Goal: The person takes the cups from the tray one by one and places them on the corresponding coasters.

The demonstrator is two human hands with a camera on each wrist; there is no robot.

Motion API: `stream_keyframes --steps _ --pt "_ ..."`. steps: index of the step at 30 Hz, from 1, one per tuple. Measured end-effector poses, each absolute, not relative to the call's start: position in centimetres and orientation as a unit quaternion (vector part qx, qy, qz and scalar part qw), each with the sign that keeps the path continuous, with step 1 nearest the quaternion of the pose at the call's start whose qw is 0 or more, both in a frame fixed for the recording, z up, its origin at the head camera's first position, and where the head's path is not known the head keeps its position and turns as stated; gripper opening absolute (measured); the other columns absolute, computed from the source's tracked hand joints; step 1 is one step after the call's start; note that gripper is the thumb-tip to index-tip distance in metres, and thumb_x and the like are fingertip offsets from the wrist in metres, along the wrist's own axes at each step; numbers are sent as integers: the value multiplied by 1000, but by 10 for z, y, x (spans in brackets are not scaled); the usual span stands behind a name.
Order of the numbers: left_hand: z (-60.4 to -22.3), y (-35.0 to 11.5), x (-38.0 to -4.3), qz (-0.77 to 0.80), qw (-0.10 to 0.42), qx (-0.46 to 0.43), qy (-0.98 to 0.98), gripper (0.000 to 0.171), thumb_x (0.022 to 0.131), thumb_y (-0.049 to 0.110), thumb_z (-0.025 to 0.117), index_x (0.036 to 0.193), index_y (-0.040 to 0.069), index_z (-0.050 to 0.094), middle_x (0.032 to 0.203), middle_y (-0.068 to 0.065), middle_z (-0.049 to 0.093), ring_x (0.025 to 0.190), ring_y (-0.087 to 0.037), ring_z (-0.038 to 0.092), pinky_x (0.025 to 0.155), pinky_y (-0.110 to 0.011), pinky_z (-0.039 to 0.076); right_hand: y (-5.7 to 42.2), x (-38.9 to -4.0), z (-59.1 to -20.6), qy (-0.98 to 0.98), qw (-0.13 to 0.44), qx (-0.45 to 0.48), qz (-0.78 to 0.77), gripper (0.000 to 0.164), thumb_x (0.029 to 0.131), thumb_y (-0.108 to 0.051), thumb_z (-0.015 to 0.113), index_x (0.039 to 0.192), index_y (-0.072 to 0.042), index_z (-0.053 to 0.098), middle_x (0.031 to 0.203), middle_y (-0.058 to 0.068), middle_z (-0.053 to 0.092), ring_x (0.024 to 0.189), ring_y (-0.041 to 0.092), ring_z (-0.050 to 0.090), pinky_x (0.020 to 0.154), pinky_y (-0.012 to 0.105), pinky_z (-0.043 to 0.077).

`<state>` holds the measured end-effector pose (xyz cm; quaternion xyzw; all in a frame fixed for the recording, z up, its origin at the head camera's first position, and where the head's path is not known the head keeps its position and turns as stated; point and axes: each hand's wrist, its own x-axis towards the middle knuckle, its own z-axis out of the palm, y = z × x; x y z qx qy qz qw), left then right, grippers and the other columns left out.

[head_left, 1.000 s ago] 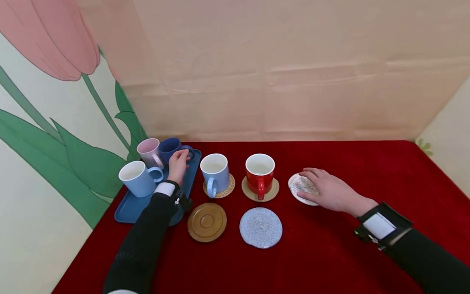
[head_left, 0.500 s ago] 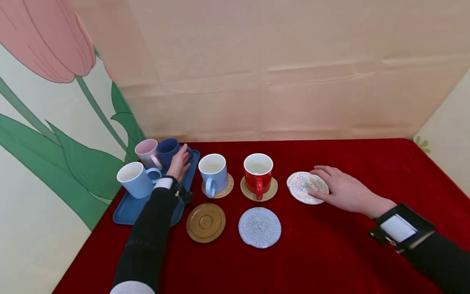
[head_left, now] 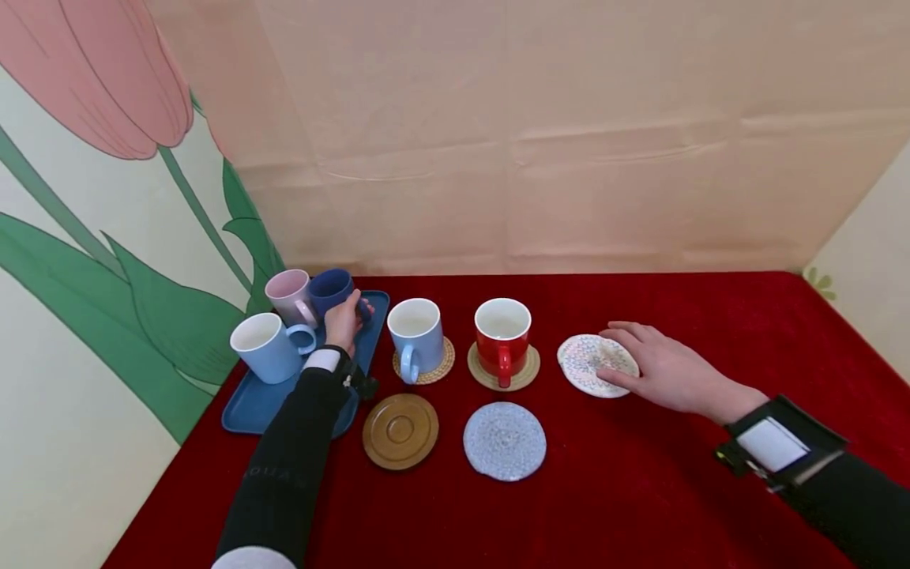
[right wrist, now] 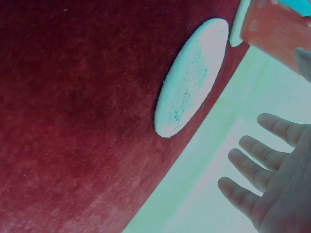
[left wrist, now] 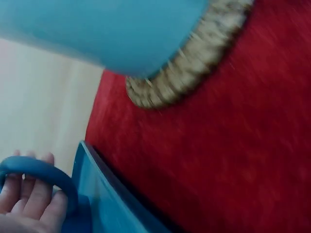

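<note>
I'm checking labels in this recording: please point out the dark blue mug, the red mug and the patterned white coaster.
Dark blue mug [head_left: 333,299], head view: its upper body.
Red mug [head_left: 490,352], head view: its outer wall.
Patterned white coaster [head_left: 588,364], head view: middle of its top.

Black sleeves [head_left: 287,458], the left faintly lettered, meet black wristbands [head_left: 816,438] bearing white patches [head_left: 772,444].

Left grip [head_left: 344,322] at navy mug [head_left: 330,292], right grip [head_left: 663,363] near patterned coaster [head_left: 586,357], red tablecloth [head_left: 626,490]
</note>
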<state>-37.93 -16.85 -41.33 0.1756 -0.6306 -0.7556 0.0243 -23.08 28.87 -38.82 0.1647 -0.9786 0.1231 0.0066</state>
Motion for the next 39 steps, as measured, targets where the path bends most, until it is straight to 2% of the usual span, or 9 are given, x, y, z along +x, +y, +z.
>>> stream_keyframes --steps 2,4,8,10,15,20,30,39 --pt "-411 -170 -372 -761 52 179 -622 27 99 23 57 84 2 65 69 -1 66 67 -12 67 87 -32 54 288 -230 -387 -978 3 163 127 74 89 -55 63 139 -2 49 143 24 44 129 42 43 100 60 43" --pt "-411 -175 -367 -763 64 175 -618 29 99 19 56 75 4 62 64 0 61 57 -11 62 78 -31 56 288 -229 -387 -979 -1 162 128 74 89 -55 63 140 -2 49 143 24 44 129 42 43 99 59 44" --pt "-414 -189 -363 -758 55 166 -628 31 101 17 52 73 4 56 59 2 55 50 -9 53 61 -24 51 291 -227 -388 -980 -1 156 125 74 89 -54 64 139 -1 49 142 25 45 128 42 43 98 60 44" --pt "-415 -194 -362 -753 38 157 -638 30 102 17 50 75 2 54 58 3 52 51 -9 49 58 -21 47 293 -227 -389 -981 -1 153 122 74 89 -53 65 139 -1 50 142 25 45 128 42 43 98 60 44" --pt "-417 -200 -359 -740 5 129 -660 34 105 17 43 72 6 48 59 4 46 54 -8 44 57 -19 41 296 -227 -392 -981 0 153 116 74 89 -55 64 139 -2 50 142 25 45 128 43 43 98 60 44" --pt "-415 -200 -351 -732 4 118 -671 40 107 21 36 69 12 45 63 6 42 58 -5 41 60 -17 38 297 -226 -393 -981 -1 154 115 74 88 -54 65 139 -2 50 141 25 46 127 43 44 97 60 45" --pt "-409 -188 -334 -760 41 109 -640 44 107 17 33 65 14 45 60 7 40 58 -5 39 61 -18 36 304 -227 -396 -983 -29 142 113 78 85 -54 69 139 -2 48 139 24 47 123 40 48 93 57 49" --pt "-366 -169 -319 -726 116 75 -674 39 108 27 35 74 11 46 65 6 42 67 -8 42 68 -18 38 325 -249 -412 -984 -80 112 110 94 78 -70 66 140 -3 45 137 28 47 114 39 50 90 59 50"
